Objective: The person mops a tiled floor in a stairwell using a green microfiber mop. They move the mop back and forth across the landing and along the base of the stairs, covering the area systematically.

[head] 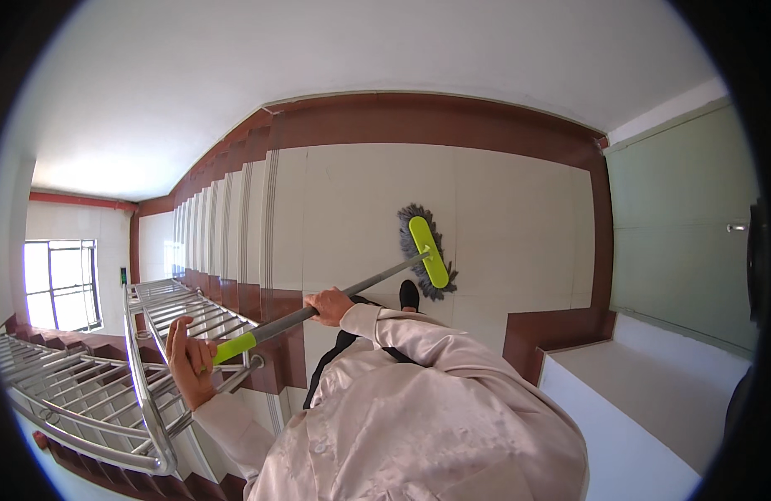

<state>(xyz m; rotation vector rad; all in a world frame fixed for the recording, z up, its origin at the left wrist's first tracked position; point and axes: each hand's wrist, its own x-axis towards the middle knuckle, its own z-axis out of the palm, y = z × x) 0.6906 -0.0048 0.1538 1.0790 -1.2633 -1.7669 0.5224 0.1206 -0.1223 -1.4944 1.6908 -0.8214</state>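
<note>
A mop with a lime-green oval head (428, 250) and grey shaggy fringe rests on the pale tiled floor of a stair landing. Its grey pole (385, 273) slants down and left towards me. My right hand (329, 307) is wrapped around the middle of the pole. Near the pole's end, my left hand (193, 357) holds the lime-green grip (236, 346), with a couple of fingers raised off it. One of my feet, in a black shoe (409, 295), stands just beside the mop's fringe.
Stairs (235, 206) drop away at the left, edged by a stainless steel railing (144, 382) close to my left hand. A pale green door (679, 225) stands at the right. A brown tiled border (435, 119) runs along the white wall (391, 50). A white ledge (642, 388) juts out at lower right.
</note>
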